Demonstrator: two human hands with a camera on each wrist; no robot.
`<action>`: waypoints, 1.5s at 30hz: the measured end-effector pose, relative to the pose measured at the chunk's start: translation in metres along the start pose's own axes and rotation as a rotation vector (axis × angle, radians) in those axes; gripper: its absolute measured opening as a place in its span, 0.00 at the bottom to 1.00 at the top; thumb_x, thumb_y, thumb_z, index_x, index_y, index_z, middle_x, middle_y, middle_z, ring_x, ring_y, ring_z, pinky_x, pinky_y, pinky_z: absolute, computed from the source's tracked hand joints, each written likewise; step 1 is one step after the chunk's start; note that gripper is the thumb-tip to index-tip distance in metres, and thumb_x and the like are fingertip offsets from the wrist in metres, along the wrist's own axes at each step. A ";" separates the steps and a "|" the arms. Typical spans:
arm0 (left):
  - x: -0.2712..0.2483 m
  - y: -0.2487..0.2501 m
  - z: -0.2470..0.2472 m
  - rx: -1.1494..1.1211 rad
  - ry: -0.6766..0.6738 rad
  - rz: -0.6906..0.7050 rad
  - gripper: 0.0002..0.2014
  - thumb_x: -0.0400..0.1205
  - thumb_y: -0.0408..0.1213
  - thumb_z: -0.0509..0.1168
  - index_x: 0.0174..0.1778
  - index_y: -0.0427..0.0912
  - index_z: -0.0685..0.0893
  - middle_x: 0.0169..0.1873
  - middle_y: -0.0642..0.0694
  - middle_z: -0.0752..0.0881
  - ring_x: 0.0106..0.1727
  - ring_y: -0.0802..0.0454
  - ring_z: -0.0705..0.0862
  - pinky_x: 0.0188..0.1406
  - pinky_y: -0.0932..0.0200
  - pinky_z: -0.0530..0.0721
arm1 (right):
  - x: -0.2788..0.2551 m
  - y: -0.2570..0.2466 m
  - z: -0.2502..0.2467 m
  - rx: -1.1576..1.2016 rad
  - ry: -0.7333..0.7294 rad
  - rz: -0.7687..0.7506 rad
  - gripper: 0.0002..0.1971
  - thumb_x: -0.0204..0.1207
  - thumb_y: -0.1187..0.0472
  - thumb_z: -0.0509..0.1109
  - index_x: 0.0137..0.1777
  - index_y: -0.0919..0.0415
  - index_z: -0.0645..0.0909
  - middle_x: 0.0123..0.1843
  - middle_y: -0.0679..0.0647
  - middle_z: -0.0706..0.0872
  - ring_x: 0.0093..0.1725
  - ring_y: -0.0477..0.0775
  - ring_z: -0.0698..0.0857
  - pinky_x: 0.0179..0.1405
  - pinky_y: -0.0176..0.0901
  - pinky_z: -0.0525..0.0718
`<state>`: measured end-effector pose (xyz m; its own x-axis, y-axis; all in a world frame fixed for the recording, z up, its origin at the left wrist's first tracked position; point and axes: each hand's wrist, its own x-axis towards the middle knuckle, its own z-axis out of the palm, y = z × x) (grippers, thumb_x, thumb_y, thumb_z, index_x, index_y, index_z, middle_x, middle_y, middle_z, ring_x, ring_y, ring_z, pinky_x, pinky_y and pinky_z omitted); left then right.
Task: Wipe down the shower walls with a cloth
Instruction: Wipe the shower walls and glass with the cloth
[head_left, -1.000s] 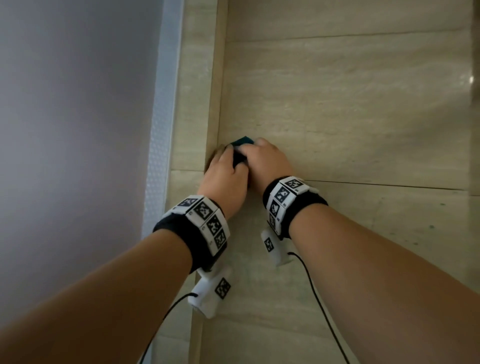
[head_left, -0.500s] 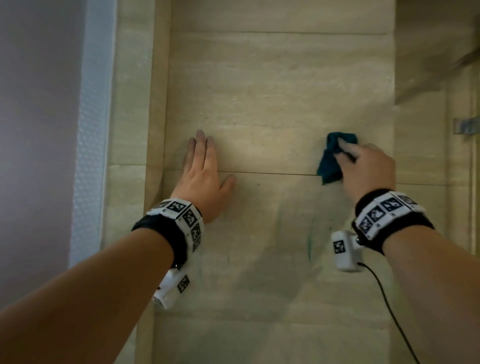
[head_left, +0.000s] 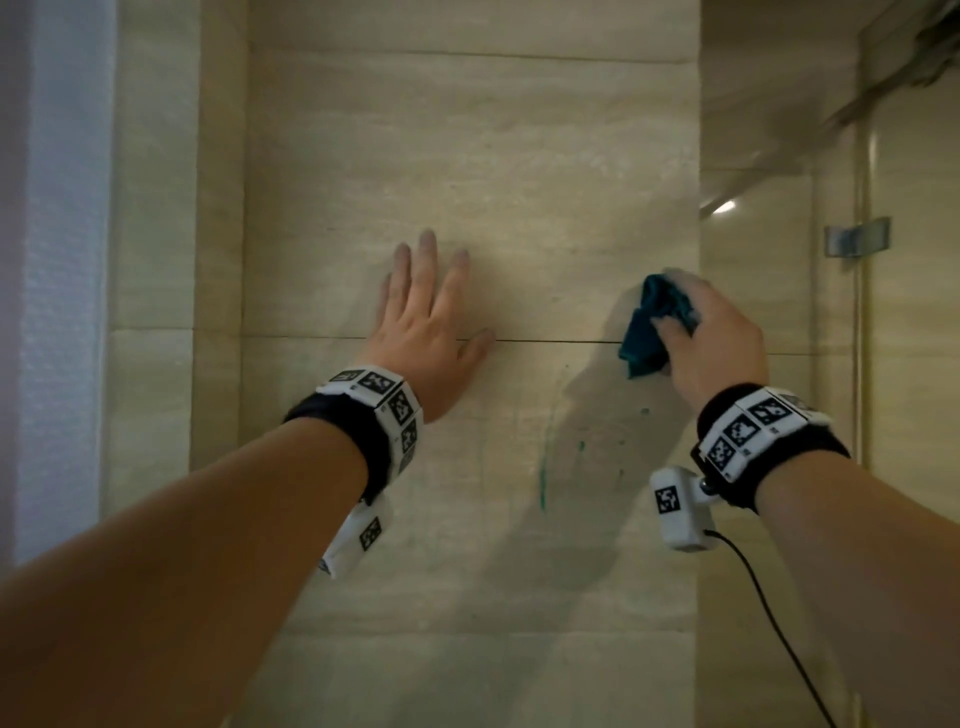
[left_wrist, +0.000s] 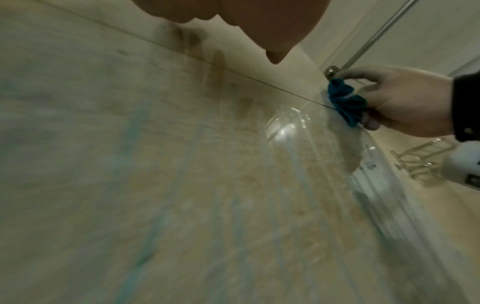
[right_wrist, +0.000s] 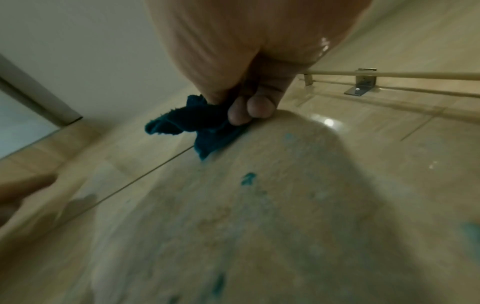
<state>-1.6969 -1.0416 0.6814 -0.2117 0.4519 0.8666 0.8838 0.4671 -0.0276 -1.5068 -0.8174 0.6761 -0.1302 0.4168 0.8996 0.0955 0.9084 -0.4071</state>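
Head view: left hand (head_left: 426, 332) lay flat on the shower wall (head_left: 519, 182), fingers straight, holding nothing. Right hand (head_left: 711, 338) clutched the bunched teal cloth (head_left: 647, 332) against the wall, at the grout line (head_left: 561, 341) near the right corner. Teal streaks (head_left: 543, 483) showed below. Risk, as judged: the cloth may be shedding dye, so more wiping could smear colour.

Left wrist view: cloth (left_wrist: 346, 100) well right of the flat hand, wedged between right fingers and thumb. Tile looked wet; the bracing palm could slip.

Right wrist view: fingers (right_wrist: 249, 111) curled round the cloth (right_wrist: 197, 127), a loose tail sticking out; it might drag unevenly.
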 end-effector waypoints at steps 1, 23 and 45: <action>0.006 0.013 0.006 0.016 0.000 0.034 0.41 0.91 0.60 0.52 0.93 0.51 0.37 0.90 0.45 0.28 0.90 0.42 0.28 0.91 0.42 0.35 | 0.003 0.003 -0.001 -0.026 -0.016 -0.024 0.25 0.87 0.59 0.68 0.82 0.41 0.74 0.69 0.57 0.84 0.67 0.59 0.83 0.69 0.47 0.81; 0.067 0.099 0.063 0.265 0.140 -0.039 0.46 0.82 0.77 0.30 0.91 0.53 0.32 0.90 0.40 0.31 0.90 0.35 0.31 0.88 0.30 0.36 | 0.007 0.027 -0.007 -0.496 0.015 -0.415 0.29 0.80 0.67 0.68 0.82 0.59 0.74 0.74 0.64 0.70 0.71 0.67 0.70 0.75 0.58 0.76; 0.055 0.103 0.076 0.295 0.228 -0.061 0.43 0.87 0.73 0.36 0.93 0.50 0.38 0.92 0.40 0.37 0.92 0.36 0.36 0.90 0.34 0.38 | -0.033 0.113 0.006 -0.240 -0.136 -0.676 0.41 0.76 0.84 0.66 0.87 0.56 0.67 0.90 0.54 0.62 0.90 0.55 0.57 0.86 0.59 0.67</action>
<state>-1.6494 -0.9109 0.6885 -0.1324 0.2514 0.9588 0.7072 0.7017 -0.0864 -1.4975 -0.7287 0.5991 -0.3571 -0.2185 0.9081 0.1629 0.9428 0.2909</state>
